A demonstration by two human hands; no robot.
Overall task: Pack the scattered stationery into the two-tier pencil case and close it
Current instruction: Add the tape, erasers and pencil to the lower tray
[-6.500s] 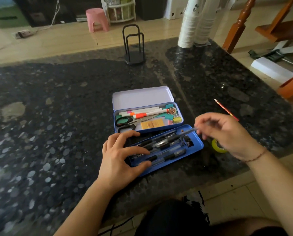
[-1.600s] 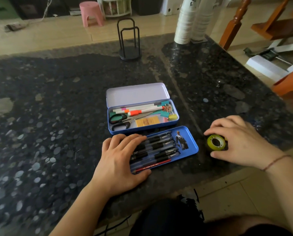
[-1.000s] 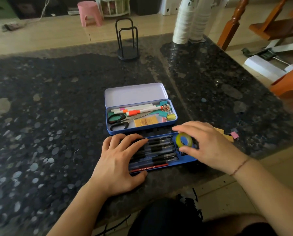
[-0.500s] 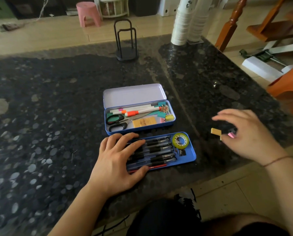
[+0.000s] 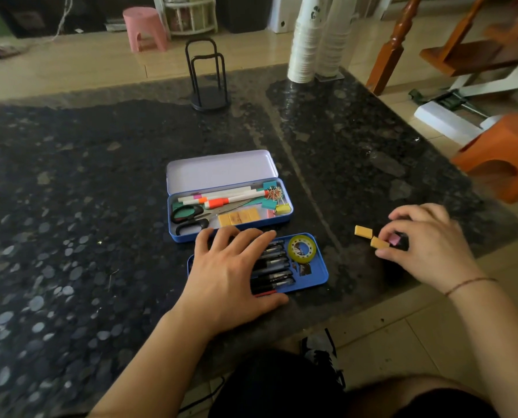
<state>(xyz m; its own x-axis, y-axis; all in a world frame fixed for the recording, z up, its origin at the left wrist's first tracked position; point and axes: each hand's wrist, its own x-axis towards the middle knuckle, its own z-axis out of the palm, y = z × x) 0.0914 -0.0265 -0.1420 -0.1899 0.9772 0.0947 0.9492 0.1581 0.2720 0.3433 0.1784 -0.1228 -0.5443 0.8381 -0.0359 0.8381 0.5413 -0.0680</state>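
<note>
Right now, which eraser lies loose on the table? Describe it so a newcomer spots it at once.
Start at the blue tray under the left hand, then look right across the dark table. Short of the right hand lies a yellow eraser. Unlike the eraser at the fingertips, nothing touches it.

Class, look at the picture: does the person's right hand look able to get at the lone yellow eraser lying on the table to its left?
Probably yes. The yellow eraser lies on bare table, with nothing between it and the right hand. That hand's fingers are already busy pinching small erasers beside it.
</note>
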